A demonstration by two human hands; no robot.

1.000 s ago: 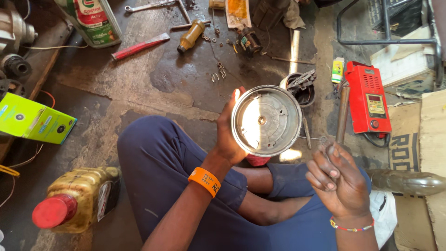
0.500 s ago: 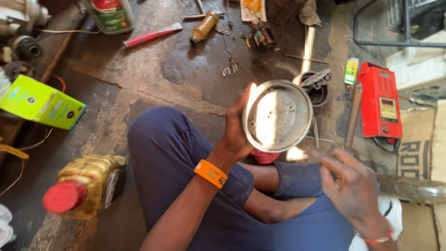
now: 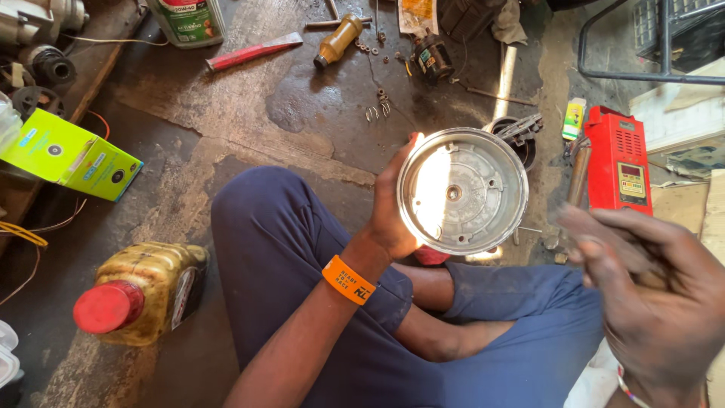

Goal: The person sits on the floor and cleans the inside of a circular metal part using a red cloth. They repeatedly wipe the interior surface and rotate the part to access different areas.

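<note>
The left hand (image 3: 389, 208) holds a round shiny metal cover (image 3: 462, 190) by its rim, fingers wrapped tight around the edge, the open side facing up. It hangs above the lap, over the dirty floor (image 3: 226, 136). The right hand (image 3: 649, 295) is near the camera, blurred, with fingers bunched; I cannot tell if it holds something. This looks like the looking-over step (the hole in the middle shows well). The next move likely needs the cover kept steady. A red box tool (image 3: 621, 160) and a yellow oil jug (image 3: 140, 291) sit nearby.
</note>
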